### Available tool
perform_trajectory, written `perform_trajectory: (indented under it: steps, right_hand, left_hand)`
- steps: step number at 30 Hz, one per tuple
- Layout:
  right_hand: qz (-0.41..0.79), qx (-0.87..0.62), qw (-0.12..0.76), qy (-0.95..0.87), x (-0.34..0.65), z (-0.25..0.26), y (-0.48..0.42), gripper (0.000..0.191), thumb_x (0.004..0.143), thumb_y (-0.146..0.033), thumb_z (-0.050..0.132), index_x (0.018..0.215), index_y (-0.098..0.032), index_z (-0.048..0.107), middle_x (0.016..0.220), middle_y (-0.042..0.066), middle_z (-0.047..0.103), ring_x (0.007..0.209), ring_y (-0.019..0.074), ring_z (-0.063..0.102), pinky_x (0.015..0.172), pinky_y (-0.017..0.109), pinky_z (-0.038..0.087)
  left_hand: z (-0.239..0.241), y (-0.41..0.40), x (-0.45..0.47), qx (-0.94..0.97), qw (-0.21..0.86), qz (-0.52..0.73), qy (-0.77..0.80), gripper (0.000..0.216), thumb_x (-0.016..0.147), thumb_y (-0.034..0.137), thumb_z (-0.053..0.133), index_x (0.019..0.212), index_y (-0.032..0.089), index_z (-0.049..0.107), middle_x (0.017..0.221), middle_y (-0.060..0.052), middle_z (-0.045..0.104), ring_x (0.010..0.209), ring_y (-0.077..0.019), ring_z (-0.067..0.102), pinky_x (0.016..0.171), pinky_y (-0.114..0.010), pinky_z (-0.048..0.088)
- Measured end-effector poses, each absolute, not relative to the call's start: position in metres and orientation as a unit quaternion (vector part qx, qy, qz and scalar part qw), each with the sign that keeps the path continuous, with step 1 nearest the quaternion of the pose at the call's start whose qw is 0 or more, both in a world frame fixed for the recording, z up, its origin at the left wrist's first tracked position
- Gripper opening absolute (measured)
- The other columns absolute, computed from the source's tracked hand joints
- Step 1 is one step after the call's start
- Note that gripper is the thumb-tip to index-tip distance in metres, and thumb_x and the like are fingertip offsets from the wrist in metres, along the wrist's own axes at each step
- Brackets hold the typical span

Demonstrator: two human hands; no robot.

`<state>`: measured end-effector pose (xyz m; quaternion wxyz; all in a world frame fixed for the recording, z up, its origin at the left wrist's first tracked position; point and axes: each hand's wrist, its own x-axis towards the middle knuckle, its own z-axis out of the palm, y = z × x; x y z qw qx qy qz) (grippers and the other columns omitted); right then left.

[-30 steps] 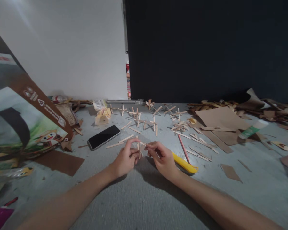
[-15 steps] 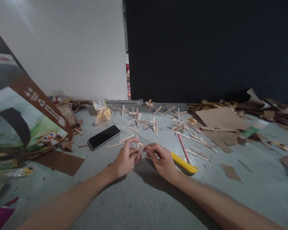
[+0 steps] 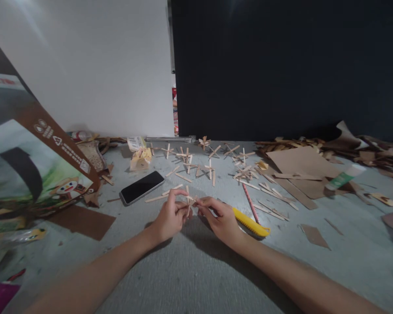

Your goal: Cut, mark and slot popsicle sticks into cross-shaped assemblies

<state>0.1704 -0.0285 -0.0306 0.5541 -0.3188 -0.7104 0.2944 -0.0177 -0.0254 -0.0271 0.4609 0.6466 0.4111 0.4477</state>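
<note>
A small cross of thin wooden sticks (image 3: 188, 201) is pinched between both my hands, just above the grey floor. My left hand (image 3: 169, 216) grips it from the left with thumb and fingers closed. From the right, my right hand (image 3: 218, 218) pinches the same sticks with its fingertips. Several finished stick crosses (image 3: 209, 168) and loose sticks (image 3: 163, 192) lie farther back.
A black phone (image 3: 140, 186) lies left of my hands and a yellow cutter (image 3: 250, 221) right of them. A red pencil (image 3: 249, 197), brown cardboard sheets (image 3: 301, 163), a green glue tube (image 3: 343, 176) and a printed box (image 3: 36, 161) lie around. White and black walls stand behind.
Both hands have drawn slightly closer together around the stick cross and turned it a little. Everything else is unchanged.
</note>
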Motion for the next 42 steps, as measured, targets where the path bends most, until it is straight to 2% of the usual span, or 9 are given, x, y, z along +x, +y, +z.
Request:
perform_trajectory:
  steps: [13,23,31,36,40,42]
  right_hand:
    - [0.291,-0.295,0.561,-0.716,0.1715,-0.0321,-0.0269,0.015,0.100,-0.025,0.063,0.087,-0.024,0.070,0.086,0.005,0.079,0.076,0.0180,0.075,0.073,0.028,0.058]
    - [0.251,-0.270,0.562,-0.741,0.1709,-0.0310,-0.0271,0.013,0.101,-0.021,0.062,0.090,-0.024,0.070,0.084,0.003,0.077,0.078,0.0173,0.075,0.074,0.026,0.059]
    - [0.232,-0.273,0.553,-0.753,0.1691,-0.0325,-0.0273,0.014,0.103,-0.024,0.060,0.094,-0.025,0.071,0.088,0.004,0.079,0.080,0.0187,0.076,0.077,0.029,0.061]
    - [0.234,-0.291,0.563,-0.737,0.1697,-0.0305,-0.0249,0.015,0.102,-0.025,0.060,0.090,-0.024,0.068,0.095,0.007,0.079,0.089,0.0205,0.076,0.079,0.031,0.061]
    - [0.256,-0.321,0.563,-0.717,0.1721,-0.0313,-0.0217,0.017,0.101,-0.027,0.062,0.085,-0.024,0.067,0.094,0.006,0.079,0.088,0.0206,0.076,0.079,0.031,0.061]
    - [0.274,-0.328,0.564,-0.707,0.1730,-0.0332,-0.0201,0.017,0.100,-0.029,0.065,0.084,-0.024,0.068,0.094,0.006,0.080,0.088,0.0211,0.077,0.080,0.031,0.061]
  left_hand:
    - [-0.0333,-0.0239,-0.0212,0.663,0.438,0.449,0.409,0.025,0.096,0.030,0.058,0.110,0.023,0.039,0.065,0.005,0.065,0.049,-0.0098,0.049,0.052,-0.022,0.038]
    - [-0.0306,-0.0250,-0.0224,0.662,0.447,0.444,0.406,0.028,0.095,0.032,0.060,0.109,0.023,0.037,0.065,0.004,0.066,0.049,-0.0099,0.050,0.050,-0.021,0.038]
    - [-0.0324,-0.0228,-0.0224,0.652,0.444,0.453,0.415,0.028,0.095,0.034,0.061,0.109,0.023,0.040,0.064,0.005,0.066,0.048,-0.0101,0.052,0.049,-0.020,0.038]
    - [-0.0323,-0.0237,-0.0215,0.680,0.387,0.463,0.417,0.027,0.096,0.028,0.058,0.120,0.020,0.048,0.068,0.002,0.069,0.054,-0.0117,0.060,0.055,-0.021,0.046]
    - [-0.0312,-0.0269,-0.0230,0.719,0.329,0.432,0.433,0.040,0.099,0.026,0.058,0.138,0.021,0.050,0.084,-0.002,0.078,0.068,-0.0137,0.072,0.067,-0.024,0.056]
    - [-0.0317,-0.0271,-0.0241,0.744,0.296,0.420,0.428,0.037,0.101,0.026,0.056,0.138,0.022,0.054,0.091,-0.004,0.079,0.073,-0.0146,0.075,0.071,-0.025,0.060]
